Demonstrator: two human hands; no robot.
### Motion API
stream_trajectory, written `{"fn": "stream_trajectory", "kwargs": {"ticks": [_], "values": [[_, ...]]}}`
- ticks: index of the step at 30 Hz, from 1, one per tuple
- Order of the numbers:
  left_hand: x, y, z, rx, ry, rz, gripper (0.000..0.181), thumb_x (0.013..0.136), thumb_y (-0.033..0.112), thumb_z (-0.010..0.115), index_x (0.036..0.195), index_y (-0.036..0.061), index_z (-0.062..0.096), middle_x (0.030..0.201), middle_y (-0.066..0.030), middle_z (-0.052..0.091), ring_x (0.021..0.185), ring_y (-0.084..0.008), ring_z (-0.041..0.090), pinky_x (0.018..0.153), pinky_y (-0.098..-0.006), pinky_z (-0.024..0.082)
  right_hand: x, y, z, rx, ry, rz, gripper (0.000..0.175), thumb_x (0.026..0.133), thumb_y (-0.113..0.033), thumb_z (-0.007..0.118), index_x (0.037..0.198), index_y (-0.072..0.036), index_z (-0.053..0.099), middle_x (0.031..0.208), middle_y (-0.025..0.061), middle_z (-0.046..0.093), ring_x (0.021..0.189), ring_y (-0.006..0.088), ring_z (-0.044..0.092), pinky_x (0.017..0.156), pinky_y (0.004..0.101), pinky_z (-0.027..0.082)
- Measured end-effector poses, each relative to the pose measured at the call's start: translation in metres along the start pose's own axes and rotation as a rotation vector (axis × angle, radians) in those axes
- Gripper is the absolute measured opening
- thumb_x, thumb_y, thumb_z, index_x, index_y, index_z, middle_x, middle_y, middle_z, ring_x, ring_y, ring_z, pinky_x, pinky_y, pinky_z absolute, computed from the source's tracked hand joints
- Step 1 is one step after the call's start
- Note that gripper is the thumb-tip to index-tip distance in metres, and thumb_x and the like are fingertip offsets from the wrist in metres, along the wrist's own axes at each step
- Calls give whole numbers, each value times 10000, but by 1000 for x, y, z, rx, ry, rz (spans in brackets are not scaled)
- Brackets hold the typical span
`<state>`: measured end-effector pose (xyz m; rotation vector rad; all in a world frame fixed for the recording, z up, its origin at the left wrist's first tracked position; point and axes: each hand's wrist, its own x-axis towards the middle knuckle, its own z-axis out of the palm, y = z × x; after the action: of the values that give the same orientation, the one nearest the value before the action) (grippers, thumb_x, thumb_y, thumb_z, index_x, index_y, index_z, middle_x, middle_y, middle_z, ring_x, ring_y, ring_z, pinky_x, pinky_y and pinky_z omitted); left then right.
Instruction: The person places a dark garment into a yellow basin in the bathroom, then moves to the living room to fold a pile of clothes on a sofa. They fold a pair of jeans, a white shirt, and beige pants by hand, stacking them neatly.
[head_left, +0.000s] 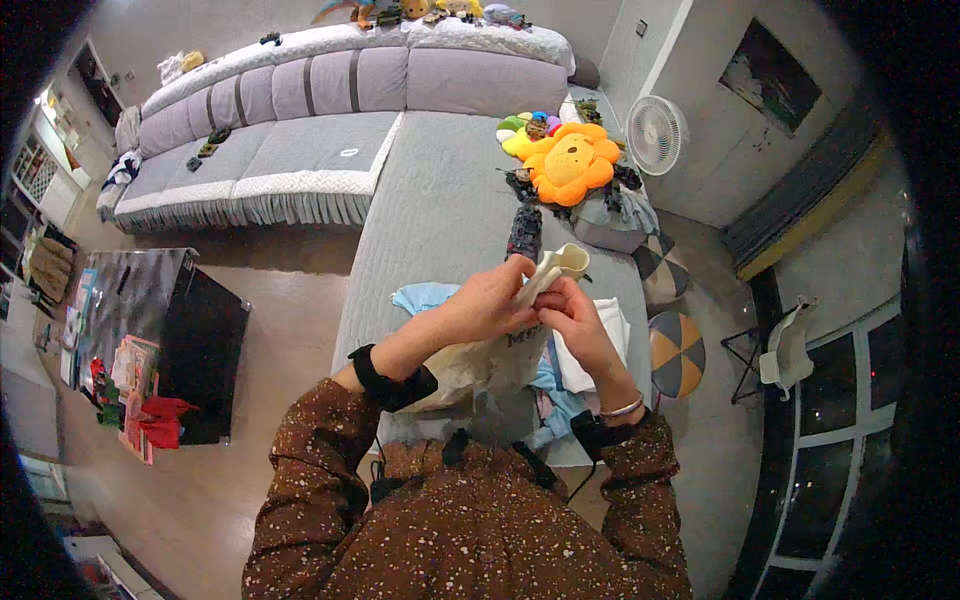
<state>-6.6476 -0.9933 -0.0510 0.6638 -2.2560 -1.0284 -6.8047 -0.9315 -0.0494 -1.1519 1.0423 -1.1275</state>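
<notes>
Both hands are raised in front of me over the grey chaise seat of the sofa (420, 202). Between them they grip a cream cloth garment (540, 281), its rolled, tube-like opening (574, 259) pointing up and away. My left hand (491, 296) pinches its left side. Just to the right, my right hand (571, 311) holds the fabric with bent fingers. Below the hands hangs pale cloth with dark printing, partly hidden by my wrists. A light blue cloth (424, 297) lies behind my left forearm. Beside my right wrist are a folded white cloth (613, 330) and a light blue garment (556, 424).
Beyond my hands lies a dark toy vehicle (525, 229), near an orange flower-shaped plush (574, 165) and a grey bin (611, 232). A white fan (656, 135) and a round patterned stool (677, 354) stand right. A black coffee table (210, 345) stands left.
</notes>
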Motion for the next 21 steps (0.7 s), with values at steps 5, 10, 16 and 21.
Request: {"fn": "stream_trajectory", "kwargs": {"ticks": [5, 10, 16, 21], "values": [[0, 0, -10, -58, 26, 76, 289, 675, 28, 528, 947, 31, 429, 739, -105, 506, 641, -197, 498, 569, -283, 397, -2, -14, 4, -764, 234, -306, 354, 683, -95, 591, 999, -37, 444, 888, 84, 532, 808, 190, 517, 750, 314, 392], [-8, 5, -17, -248, -25, 224, 237, 683, -8, 506, 915, 25, 473, 753, -64, 491, 678, -156, 477, 580, -259, 388, 8, -30, 10, -1188, 72, -731, 313, 616, -151, 632, 903, -83, 526, 831, 55, 545, 989, 234, 452, 910, 443, 226], [-40, -9, -15, -193, 80, 48, 290, 675, 162, 620, 872, 53, 437, 732, -94, 496, 644, -244, 503, 586, -309, 398, 3, -45, 6, -1191, -41, -593, 128, 615, -112, 630, 663, -54, 526, 616, 69, 522, 642, 252, 537, 804, 404, 357], [-52, -36, -9, 207, 157, 240, 295, 643, 241, 655, 805, 107, 449, 707, -34, 496, 646, -223, 493, 616, -315, 361, -5, -46, 10, -1180, -10, -386, 157, 628, -125, 642, 651, -43, 510, 577, 100, 503, 558, 271, 510, 560, 329, 419]]}}
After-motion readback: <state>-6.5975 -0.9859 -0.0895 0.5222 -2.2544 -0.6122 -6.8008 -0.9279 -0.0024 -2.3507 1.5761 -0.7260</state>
